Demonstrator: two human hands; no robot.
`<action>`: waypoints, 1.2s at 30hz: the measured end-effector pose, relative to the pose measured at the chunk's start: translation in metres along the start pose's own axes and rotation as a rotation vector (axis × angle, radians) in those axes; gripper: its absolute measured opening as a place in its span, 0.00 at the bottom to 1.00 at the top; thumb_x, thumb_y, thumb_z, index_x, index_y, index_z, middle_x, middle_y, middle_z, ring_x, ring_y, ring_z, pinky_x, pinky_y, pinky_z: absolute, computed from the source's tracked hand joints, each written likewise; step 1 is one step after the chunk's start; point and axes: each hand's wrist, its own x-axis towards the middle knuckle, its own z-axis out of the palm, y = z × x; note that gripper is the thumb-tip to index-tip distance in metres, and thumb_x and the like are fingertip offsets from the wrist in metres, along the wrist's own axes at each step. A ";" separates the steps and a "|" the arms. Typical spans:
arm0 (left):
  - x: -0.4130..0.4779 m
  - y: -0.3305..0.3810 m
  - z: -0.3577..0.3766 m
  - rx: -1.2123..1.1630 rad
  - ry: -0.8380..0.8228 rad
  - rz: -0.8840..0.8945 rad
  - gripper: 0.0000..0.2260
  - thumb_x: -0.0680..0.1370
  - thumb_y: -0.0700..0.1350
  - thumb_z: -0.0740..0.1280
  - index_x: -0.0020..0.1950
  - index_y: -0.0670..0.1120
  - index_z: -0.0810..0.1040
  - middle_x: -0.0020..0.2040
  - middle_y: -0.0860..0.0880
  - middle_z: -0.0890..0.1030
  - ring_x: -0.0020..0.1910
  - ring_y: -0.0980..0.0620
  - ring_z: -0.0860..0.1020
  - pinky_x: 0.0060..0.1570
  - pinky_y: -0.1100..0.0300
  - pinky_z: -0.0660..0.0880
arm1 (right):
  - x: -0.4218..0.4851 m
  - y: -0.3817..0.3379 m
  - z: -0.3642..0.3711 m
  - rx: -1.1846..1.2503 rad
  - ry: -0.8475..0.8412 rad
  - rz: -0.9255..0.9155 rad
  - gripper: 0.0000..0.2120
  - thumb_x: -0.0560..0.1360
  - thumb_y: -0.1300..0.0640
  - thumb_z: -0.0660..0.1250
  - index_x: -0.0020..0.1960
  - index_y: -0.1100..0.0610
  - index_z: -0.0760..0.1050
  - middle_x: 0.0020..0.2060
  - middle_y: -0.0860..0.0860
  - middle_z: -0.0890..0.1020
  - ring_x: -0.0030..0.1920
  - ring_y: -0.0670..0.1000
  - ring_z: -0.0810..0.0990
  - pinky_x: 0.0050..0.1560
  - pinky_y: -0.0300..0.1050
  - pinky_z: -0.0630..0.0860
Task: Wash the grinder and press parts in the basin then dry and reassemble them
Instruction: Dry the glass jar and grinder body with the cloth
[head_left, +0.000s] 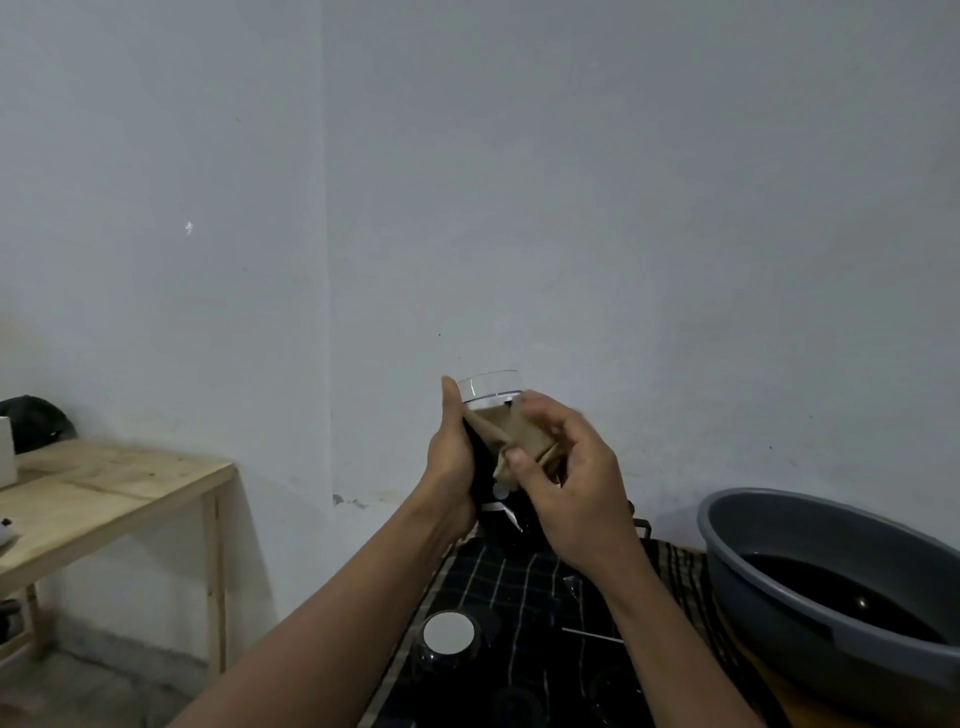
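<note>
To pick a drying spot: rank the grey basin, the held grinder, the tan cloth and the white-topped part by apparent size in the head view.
1. grey basin, cut off by the frame.
2. grinder, partly hidden.
3. tan cloth and white-topped part: alike, not ranked.

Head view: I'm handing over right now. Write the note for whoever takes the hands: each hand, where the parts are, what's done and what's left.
Left hand: grips the dark part with a clear top, upright, above the checked cloth.
Right hand: pinches the tan cloth against that part.
Basin: at the right, holding dark water.
White-capped part: lies on the checked cloth, near side.
Done: the held part is out of the basin and being wiped.
Left: probably finish the wiping, dry the remaining parts, then reassemble.
</note>
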 end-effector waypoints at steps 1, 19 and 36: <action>-0.003 0.000 0.000 -0.043 -0.018 -0.006 0.41 0.73 0.77 0.60 0.54 0.40 0.86 0.57 0.37 0.85 0.55 0.36 0.84 0.65 0.36 0.77 | -0.001 0.000 0.001 0.043 -0.021 0.030 0.29 0.76 0.65 0.72 0.72 0.47 0.69 0.71 0.39 0.72 0.69 0.33 0.71 0.66 0.41 0.77; 0.003 0.036 -0.025 -0.112 -0.115 -0.038 0.43 0.68 0.81 0.61 0.54 0.41 0.83 0.47 0.40 0.84 0.41 0.42 0.84 0.46 0.49 0.82 | -0.020 -0.008 -0.045 -0.178 -0.175 0.154 0.24 0.82 0.61 0.65 0.76 0.49 0.68 0.59 0.41 0.82 0.53 0.35 0.83 0.51 0.36 0.80; -0.001 0.017 -0.040 -0.272 -0.156 -0.101 0.44 0.65 0.79 0.65 0.56 0.40 0.80 0.44 0.41 0.82 0.40 0.42 0.81 0.44 0.50 0.82 | -0.051 0.003 -0.010 -0.265 -0.352 0.152 0.27 0.80 0.34 0.55 0.76 0.29 0.49 0.69 0.25 0.66 0.72 0.36 0.69 0.77 0.51 0.66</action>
